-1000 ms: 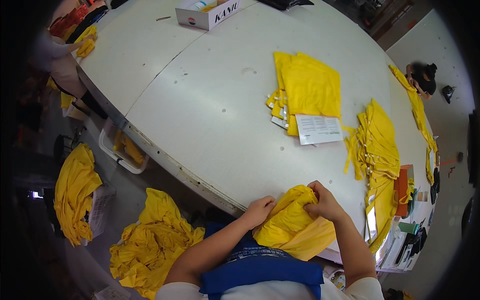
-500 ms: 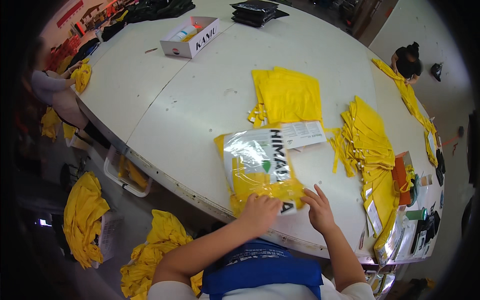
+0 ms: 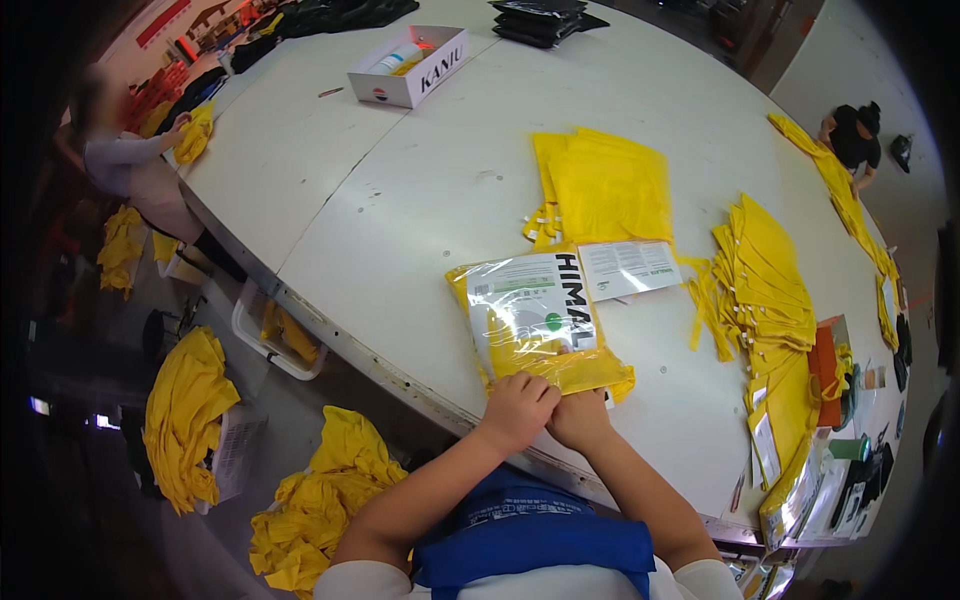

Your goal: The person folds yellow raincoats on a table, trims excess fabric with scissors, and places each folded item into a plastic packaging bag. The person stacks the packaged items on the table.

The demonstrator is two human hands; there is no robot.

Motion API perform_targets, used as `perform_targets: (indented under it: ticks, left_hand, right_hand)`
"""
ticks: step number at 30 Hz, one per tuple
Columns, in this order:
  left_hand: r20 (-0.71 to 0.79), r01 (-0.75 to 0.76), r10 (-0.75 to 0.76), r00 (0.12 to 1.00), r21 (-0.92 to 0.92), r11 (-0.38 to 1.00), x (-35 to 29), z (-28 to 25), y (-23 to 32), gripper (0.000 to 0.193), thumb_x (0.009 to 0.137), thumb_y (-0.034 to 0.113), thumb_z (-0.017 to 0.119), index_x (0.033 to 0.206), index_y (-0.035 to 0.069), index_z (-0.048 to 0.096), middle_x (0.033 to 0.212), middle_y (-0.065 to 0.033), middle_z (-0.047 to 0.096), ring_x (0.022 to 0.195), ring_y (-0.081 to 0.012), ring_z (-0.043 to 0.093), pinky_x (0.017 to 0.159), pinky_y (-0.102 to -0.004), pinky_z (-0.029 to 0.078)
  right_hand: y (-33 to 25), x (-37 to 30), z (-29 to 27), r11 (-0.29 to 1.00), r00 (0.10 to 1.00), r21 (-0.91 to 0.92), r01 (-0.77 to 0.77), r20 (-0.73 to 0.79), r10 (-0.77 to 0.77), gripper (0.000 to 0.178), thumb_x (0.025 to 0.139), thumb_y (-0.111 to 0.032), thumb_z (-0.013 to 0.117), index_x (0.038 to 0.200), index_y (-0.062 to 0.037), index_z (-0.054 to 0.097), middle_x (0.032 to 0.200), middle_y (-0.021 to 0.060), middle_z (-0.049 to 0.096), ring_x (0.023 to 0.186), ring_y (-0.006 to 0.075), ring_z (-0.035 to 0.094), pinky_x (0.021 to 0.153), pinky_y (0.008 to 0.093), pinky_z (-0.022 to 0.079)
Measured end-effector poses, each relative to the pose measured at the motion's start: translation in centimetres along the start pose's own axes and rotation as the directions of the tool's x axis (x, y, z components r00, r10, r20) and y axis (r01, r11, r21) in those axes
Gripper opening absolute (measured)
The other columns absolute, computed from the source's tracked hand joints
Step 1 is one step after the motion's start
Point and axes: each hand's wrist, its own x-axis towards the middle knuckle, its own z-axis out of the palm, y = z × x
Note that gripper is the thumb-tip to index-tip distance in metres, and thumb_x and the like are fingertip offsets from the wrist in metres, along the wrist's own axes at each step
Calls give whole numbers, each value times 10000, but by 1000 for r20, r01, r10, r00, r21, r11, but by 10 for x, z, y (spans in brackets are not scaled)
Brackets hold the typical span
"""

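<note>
A clear plastic bag [image 3: 520, 318] with folded yellow fabric and a white printed insert inside lies at the near edge of the table. My left hand [image 3: 521, 409] is closed on its near edge, knuckles up. Close beside it, my right hand [image 3: 582, 418] grips the same edge, its fingertips hidden by the plastic and yellow fabric. Just beyond the bag is a white printed sheet [image 3: 632, 270], partly covered by it. Behind that sheet lies a stack of flat yellow pieces [image 3: 610, 185] with straps and small white tags.
A fanned pile of yellow pieces [image 3: 765, 285] lies to the right, near an orange box [image 3: 826, 372]. A white box [image 3: 412, 72] and black packages [image 3: 540, 22] stand far back. Co-workers handle yellow fabric at left and far right. Yellow heaps [image 3: 185, 415] sit below the table's left edge.
My right hand has come in from the right to the bag's near edge, beside my left hand. The bag now lies flatter. The whole view has shifted slightly.
</note>
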Motion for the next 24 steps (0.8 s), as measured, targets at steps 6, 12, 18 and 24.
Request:
perform_targets:
  ticks: [6, 12, 18, 24]
  left_hand:
    - [-121, 227, -221, 968, 38, 973, -40, 37, 14, 281, 775, 167, 602, 1055, 167, 630, 1119, -17, 539, 1109, -258, 465, 971, -554, 307]
    - [-38, 164, -165, 986, -17, 986, -48, 50, 16, 330, 818, 179, 567, 1143, 153, 621, 1175, -10, 540, 1185, -278, 425, 1011, -619, 243]
    - [-47, 351, -375, 926, -258, 900, -45, 30, 11, 531, 818, 156, 636, 1314, 84, 459, 1314, -122, 433, 1195, -315, 424, 1048, -552, 261]
    - [490, 411, -676, 551, -864, -291, -86, 57, 13, 749, 871, 94, 627, 1430, 42, 131, 1317, -178, 438, 1094, -195, 537, 888, -307, 474]
  right_hand:
    - [30, -6, -24, 989, 977, 130, 64, 194, -89, 548, 774, -474, 647, 1240, -191, 586, 1418, 173, 419, 1257, 353, 425, 1045, 535, 234]
    - [52, 12, -28, 957, 930, 59, 284, 227, -290, 603, 775, -514, 642, 1288, -213, 543, 1386, 156, 454, 1260, 384, 413, 1056, 541, 254]
    - [38, 23, -33, 992, 972, 97, 83, 212, -103, 537, 811, -494, 605, 1193, -117, 605, 1350, 152, 481, 1267, 365, 403, 1083, 525, 242]
    - [38, -5, -37, 970, 937, -35, 242, 266, -225, 527, 811, -500, 608, 1183, -127, 614, 1276, 98, 540, 1289, 301, 375, 1105, 501, 187]
